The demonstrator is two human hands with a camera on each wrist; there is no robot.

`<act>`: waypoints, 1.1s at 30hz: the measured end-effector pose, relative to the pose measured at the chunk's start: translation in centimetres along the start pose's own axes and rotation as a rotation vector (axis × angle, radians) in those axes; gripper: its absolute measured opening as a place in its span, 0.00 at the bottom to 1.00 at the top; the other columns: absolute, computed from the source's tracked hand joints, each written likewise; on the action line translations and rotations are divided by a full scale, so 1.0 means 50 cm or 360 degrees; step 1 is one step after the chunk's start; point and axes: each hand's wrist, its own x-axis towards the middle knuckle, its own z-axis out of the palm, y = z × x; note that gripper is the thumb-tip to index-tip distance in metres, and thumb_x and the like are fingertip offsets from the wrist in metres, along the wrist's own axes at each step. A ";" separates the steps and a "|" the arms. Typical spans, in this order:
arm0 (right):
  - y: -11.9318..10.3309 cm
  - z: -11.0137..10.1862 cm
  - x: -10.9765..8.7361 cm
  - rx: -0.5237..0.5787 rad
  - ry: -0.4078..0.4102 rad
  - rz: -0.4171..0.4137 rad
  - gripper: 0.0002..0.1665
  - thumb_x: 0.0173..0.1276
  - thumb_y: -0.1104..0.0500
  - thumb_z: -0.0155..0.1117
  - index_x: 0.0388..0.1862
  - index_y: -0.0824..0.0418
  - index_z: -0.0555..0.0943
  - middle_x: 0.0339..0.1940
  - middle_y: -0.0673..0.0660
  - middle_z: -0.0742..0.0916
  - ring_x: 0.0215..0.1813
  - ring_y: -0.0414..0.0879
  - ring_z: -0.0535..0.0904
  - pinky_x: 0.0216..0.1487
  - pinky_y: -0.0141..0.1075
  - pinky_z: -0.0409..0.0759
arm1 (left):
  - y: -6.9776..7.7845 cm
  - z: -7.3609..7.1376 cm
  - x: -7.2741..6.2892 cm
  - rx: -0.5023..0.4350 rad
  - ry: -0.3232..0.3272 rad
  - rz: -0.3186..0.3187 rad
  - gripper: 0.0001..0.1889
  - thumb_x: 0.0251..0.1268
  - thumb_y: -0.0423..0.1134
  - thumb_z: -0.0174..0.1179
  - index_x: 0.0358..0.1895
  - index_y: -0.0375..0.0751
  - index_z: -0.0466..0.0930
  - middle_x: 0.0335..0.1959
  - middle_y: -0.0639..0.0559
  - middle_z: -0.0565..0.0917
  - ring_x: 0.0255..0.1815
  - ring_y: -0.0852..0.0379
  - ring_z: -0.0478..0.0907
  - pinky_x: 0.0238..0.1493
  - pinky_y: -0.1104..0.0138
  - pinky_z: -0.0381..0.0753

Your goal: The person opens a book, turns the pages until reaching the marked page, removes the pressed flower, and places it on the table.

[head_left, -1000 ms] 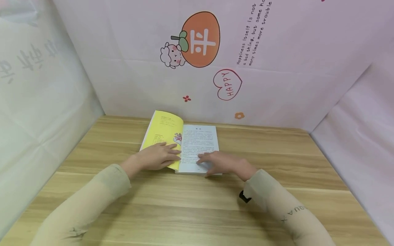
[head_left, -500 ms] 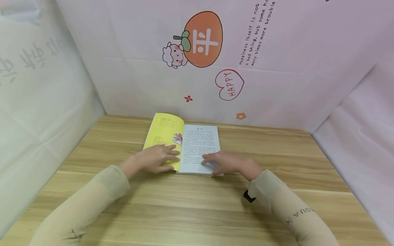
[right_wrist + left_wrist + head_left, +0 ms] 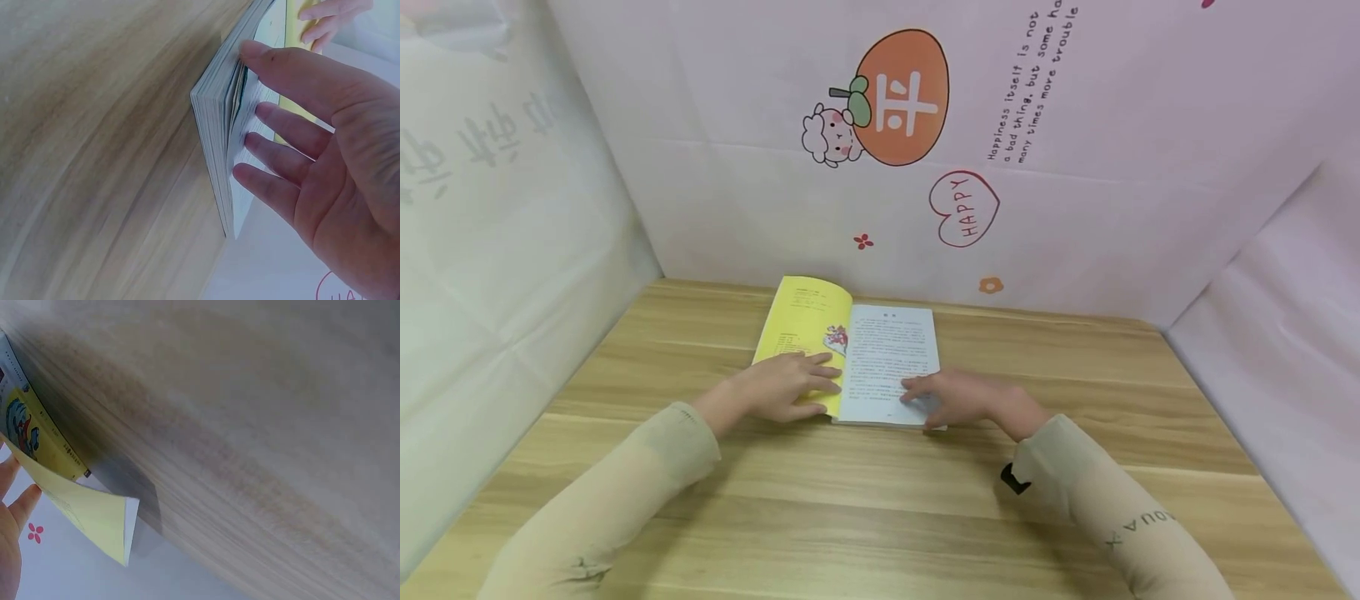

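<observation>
An open paperback book (image 3: 891, 354) lies against the back of the table, with a yellow leaf (image 3: 801, 312) on its left and a white printed page on its right. My left hand (image 3: 782, 387) rests on the lower part of the yellow leaf, fingers spread. In the left wrist view that leaf (image 3: 87, 509) curves up off the table and the illustrated cover shows beneath. My right hand (image 3: 962, 396) touches the lower right of the white page with extended fingers. The right wrist view has its thumb (image 3: 275, 59) at the edge of the page block (image 3: 215, 103).
The wooden table (image 3: 820, 508) spreads in front of the book. A printed white backdrop (image 3: 737, 192) rises right behind it, and white sheets (image 3: 482, 250) wall both sides. A black band (image 3: 1015, 478) shows at the right sleeve.
My right hand has slid a little rightward across the white page toward its outer edge. The yellow leaf has settled slightly lower under my left hand. The head view has shifted slightly.
</observation>
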 end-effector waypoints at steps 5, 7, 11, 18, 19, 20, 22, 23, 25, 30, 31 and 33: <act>0.006 0.000 -0.005 0.0003 -0.0009 0.0026 0.30 0.65 0.59 0.75 0.67 0.59 0.82 0.77 0.57 0.72 0.78 0.57 0.64 0.74 0.50 0.66 | 0.005 0.004 0.005 -0.0029 0.0016 -0.0049 0.18 0.75 0.46 0.60 0.60 0.42 0.85 0.66 0.44 0.80 0.74 0.36 0.67 0.69 0.39 0.66; 0.008 -0.001 -0.008 -0.0002 -0.0008 0.0016 0.30 0.64 0.61 0.75 0.66 0.60 0.82 0.77 0.57 0.72 0.74 0.56 0.69 0.68 0.47 0.72 | 0.007 0.003 0.007 -0.0046 0.0018 -0.0067 0.17 0.74 0.45 0.61 0.59 0.41 0.85 0.66 0.44 0.80 0.74 0.37 0.67 0.70 0.39 0.66; 0.011 -0.007 -0.014 0.0012 -0.0023 0.0022 0.31 0.64 0.63 0.74 0.67 0.60 0.82 0.76 0.57 0.72 0.44 0.47 0.79 0.43 0.36 0.76 | 0.009 0.000 0.011 -0.0058 0.0015 -0.0082 0.17 0.74 0.44 0.61 0.59 0.41 0.85 0.66 0.44 0.81 0.74 0.37 0.67 0.70 0.38 0.66; 0.017 -0.011 -0.025 0.0095 -0.0049 0.0050 0.31 0.61 0.67 0.69 0.66 0.60 0.82 0.76 0.58 0.72 0.19 0.38 0.56 0.25 0.29 0.64 | 0.011 -0.002 0.014 -0.0054 -0.0013 -0.0117 0.17 0.74 0.44 0.61 0.59 0.40 0.85 0.66 0.44 0.81 0.75 0.38 0.67 0.70 0.39 0.65; 0.018 -0.012 -0.026 0.0101 -0.0046 0.0053 0.31 0.61 0.67 0.68 0.66 0.59 0.82 0.76 0.58 0.72 0.18 0.37 0.54 0.24 0.29 0.63 | 0.011 -0.002 0.014 -0.0054 -0.0017 -0.0123 0.17 0.74 0.44 0.61 0.59 0.41 0.85 0.66 0.44 0.80 0.75 0.38 0.66 0.70 0.39 0.65; 0.018 -0.012 -0.027 0.0103 -0.0042 0.0052 0.31 0.61 0.67 0.67 0.66 0.59 0.82 0.76 0.58 0.73 0.18 0.37 0.54 0.24 0.29 0.62 | 0.011 -0.002 0.013 -0.0055 -0.0020 -0.0128 0.17 0.74 0.44 0.61 0.59 0.41 0.85 0.66 0.44 0.80 0.75 0.38 0.66 0.70 0.39 0.65; 0.018 -0.014 -0.029 0.0109 -0.0036 0.0047 0.30 0.61 0.67 0.67 0.65 0.59 0.83 0.75 0.59 0.73 0.18 0.38 0.53 0.23 0.29 0.62 | 0.011 -0.001 0.013 -0.0057 -0.0023 -0.0133 0.17 0.74 0.44 0.61 0.59 0.41 0.85 0.66 0.44 0.80 0.75 0.38 0.66 0.70 0.39 0.65; 0.018 -0.014 -0.029 0.0105 -0.0029 0.0041 0.30 0.61 0.66 0.67 0.65 0.59 0.83 0.75 0.59 0.73 0.18 0.38 0.52 0.24 0.29 0.61 | 0.011 -0.001 0.013 -0.0056 -0.0023 -0.0133 0.17 0.74 0.43 0.61 0.59 0.41 0.85 0.66 0.44 0.80 0.75 0.38 0.66 0.70 0.38 0.65; 0.020 -0.013 -0.030 0.0100 -0.0014 0.0023 0.29 0.62 0.66 0.67 0.64 0.60 0.84 0.74 0.60 0.74 0.18 0.37 0.54 0.24 0.29 0.62 | 0.011 -0.001 0.012 -0.0056 -0.0022 -0.0134 0.17 0.74 0.43 0.61 0.59 0.41 0.85 0.66 0.44 0.80 0.75 0.38 0.66 0.70 0.38 0.65; 0.032 -0.008 -0.031 0.0057 0.0061 -0.0037 0.27 0.64 0.63 0.67 0.64 0.60 0.84 0.69 0.60 0.80 0.23 0.37 0.62 0.29 0.30 0.66 | 0.010 0.000 0.012 -0.0060 -0.0019 -0.0132 0.17 0.74 0.43 0.61 0.59 0.41 0.85 0.66 0.44 0.80 0.75 0.38 0.66 0.70 0.39 0.65; 0.035 -0.007 -0.032 0.0045 0.0084 -0.0057 0.26 0.64 0.63 0.67 0.64 0.60 0.84 0.67 0.60 0.81 0.26 0.36 0.64 0.31 0.30 0.68 | 0.010 0.000 0.012 -0.0061 -0.0019 -0.0132 0.17 0.74 0.43 0.61 0.59 0.40 0.85 0.66 0.44 0.80 0.75 0.38 0.66 0.70 0.39 0.65; 0.039 -0.006 -0.033 0.0041 0.0120 -0.0091 0.24 0.66 0.62 0.67 0.61 0.60 0.85 0.65 0.60 0.83 0.27 0.37 0.64 0.32 0.31 0.68 | 0.010 0.000 0.011 -0.0062 -0.0019 -0.0132 0.17 0.74 0.43 0.61 0.59 0.40 0.85 0.66 0.44 0.80 0.75 0.38 0.66 0.70 0.39 0.65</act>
